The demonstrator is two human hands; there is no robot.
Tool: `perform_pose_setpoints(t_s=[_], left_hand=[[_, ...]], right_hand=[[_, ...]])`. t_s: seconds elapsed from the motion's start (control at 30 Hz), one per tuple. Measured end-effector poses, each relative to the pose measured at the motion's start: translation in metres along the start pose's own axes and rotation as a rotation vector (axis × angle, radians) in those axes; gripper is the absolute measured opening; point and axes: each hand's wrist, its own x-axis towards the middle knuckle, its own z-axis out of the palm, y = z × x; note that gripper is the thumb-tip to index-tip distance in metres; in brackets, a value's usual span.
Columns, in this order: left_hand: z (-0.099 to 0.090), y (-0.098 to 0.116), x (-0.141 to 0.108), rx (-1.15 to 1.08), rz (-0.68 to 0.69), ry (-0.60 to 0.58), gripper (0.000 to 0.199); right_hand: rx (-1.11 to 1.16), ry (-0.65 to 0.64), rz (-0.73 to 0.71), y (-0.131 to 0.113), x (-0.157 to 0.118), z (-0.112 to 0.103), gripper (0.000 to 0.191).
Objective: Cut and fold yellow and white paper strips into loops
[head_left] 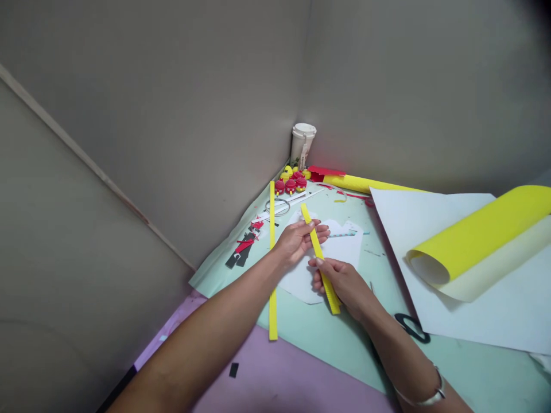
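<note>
My left hand [299, 240] pinches the upper part of a folded yellow corrugated paper strip [317, 248] between thumb and fingers. Lower down the same strip, my right hand [336, 276] grips it, thumb on top. The strip is held tilted above a white paper cutout [344, 246] lying on the pale green sheet. Under my left forearm passes a second, longer yellow strip [273, 310], flat on the table. A thin blue patterned stick [350, 234] rests on the white cutout, partly hidden behind my left fingers.
Small red and yellow round figures [290, 184] and a lidded paper cup [303, 143] stand in the far corner. Black and red scraps [244, 248] lie left. A yellow paper roll [486, 241] rests on a white sheet [456, 318] at right, near black scissor handles [412, 328].
</note>
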Motion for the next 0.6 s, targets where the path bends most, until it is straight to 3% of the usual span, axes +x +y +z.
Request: perform_pose_setpoints(t_s=[0.37, 0.6], left_hand=[[-0.0004, -0.0004, 0.0004, 0.052, 0.052, 0.013, 0.012], [0.0014, 0.0033, -0.002, 0.041, 0.018, -0.061, 0.021]], right_hand=[[0.005, -0.027, 0.011, -0.0036, -0.0004, -0.0018, 0.029], [0.05, 0.014, 0.003, -0.0033, -0.0002, 0.001, 0.026]])
